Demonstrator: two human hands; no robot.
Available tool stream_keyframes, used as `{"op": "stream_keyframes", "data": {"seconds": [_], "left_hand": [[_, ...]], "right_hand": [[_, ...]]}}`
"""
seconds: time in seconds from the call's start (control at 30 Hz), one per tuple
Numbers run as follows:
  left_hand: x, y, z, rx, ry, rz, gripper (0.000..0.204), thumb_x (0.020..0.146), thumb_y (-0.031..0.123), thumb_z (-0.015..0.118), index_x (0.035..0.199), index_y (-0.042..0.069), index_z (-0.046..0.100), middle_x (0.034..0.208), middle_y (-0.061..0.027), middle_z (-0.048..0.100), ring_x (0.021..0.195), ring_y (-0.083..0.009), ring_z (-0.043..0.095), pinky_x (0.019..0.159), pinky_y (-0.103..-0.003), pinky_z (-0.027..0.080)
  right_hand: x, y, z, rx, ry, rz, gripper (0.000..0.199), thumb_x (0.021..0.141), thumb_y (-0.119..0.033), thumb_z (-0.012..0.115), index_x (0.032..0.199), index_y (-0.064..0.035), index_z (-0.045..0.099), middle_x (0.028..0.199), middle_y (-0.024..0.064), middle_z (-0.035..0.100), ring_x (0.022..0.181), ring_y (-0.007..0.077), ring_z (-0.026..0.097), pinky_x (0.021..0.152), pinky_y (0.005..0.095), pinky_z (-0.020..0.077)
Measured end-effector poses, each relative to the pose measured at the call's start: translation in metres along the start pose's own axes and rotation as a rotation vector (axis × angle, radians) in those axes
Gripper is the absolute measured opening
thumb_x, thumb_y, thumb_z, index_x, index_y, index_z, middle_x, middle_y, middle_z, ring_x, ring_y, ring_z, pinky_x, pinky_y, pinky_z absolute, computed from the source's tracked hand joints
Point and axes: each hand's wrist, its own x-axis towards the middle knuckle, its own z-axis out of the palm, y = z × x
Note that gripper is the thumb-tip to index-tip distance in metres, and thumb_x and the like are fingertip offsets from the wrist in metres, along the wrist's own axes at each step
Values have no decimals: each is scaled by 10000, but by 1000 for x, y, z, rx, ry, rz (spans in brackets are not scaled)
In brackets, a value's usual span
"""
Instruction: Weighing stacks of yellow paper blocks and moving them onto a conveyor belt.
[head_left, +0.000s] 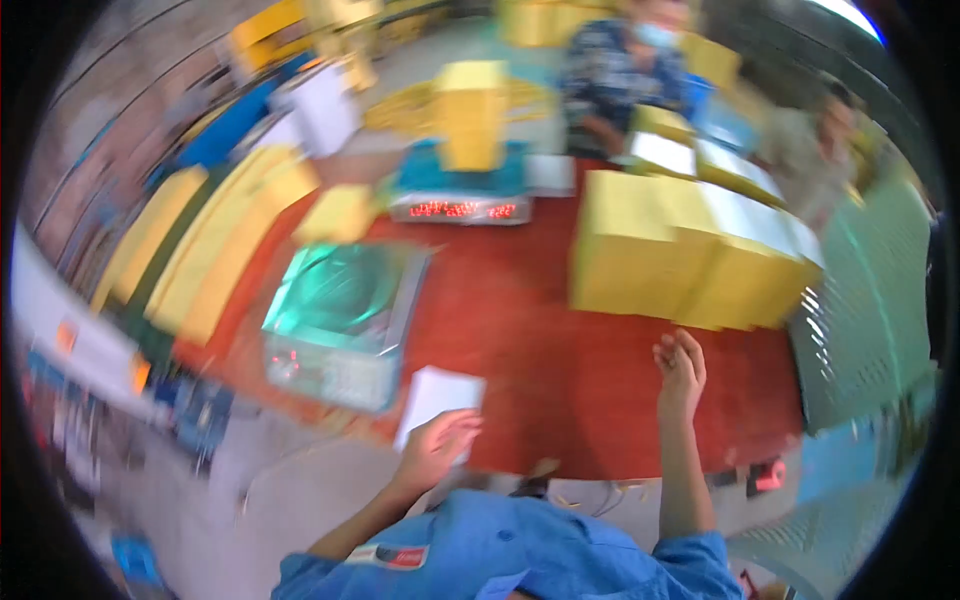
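Observation:
My left hand (438, 446) hovers at the near edge of the red table, its fingers loosely stretched and nothing seen in them. Partly behind it lies a small white sheet (443, 392); whether they touch I cannot tell. My right hand (681, 374) is raised just this side of a row of tall yellow paper stacks (640, 245), some with white tops. Its fingers are slightly bent and apart, holding nothing visible. Left of my left hand sits a scale (335, 320) with a shiny greenish pan and a red display. Motion blurs the picture.
A second scale (460, 208) bears a tall yellow block (472, 115) at the far side of the red table (500, 330). Long yellow stacks (230, 235) line the left. A green perforated crate (865, 300) stands right. Two people (620, 80) are across the table.

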Motion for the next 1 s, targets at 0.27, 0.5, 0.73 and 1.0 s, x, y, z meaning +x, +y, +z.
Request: {"op": "stream_keyframes", "data": {"seconds": [0.27,0.5,0.73,1.0], "left_hand": [[-193,-17,-167,173,438,-36,284,954,94,584,1208,-34,578,1079,-115,679,972,-170,656,857,-294,518],[-315,-18,-267,41,884,-193,261,946,97,589,1171,-35,601,1078,-118,687,967,-167,662,842,-300,533],[-299,5,-367,315,820,-42,286,954,81,572,1212,-42,582,1103,-141,679,992,-196,664,870,-312,526],[-225,38,-532,660,616,14,422,894,243,674,1219,-11,584,1204,-185,628,1089,-325,627,865,-387,531]], "right_hand": [[-276,90,261,112,-801,390,163,908,30,494,1009,17,621,942,98,663,839,158,633,796,304,503],[-418,152,343,157,-1286,813,198,946,-65,522,1086,11,640,989,105,663,901,184,634,821,321,501],[-447,220,419,60,-1377,975,224,958,-101,545,1136,5,631,1013,102,670,937,191,643,828,322,494],[-478,292,548,11,-1438,1046,238,957,-126,553,1146,2,621,1003,72,667,888,165,650,802,291,500]]}}
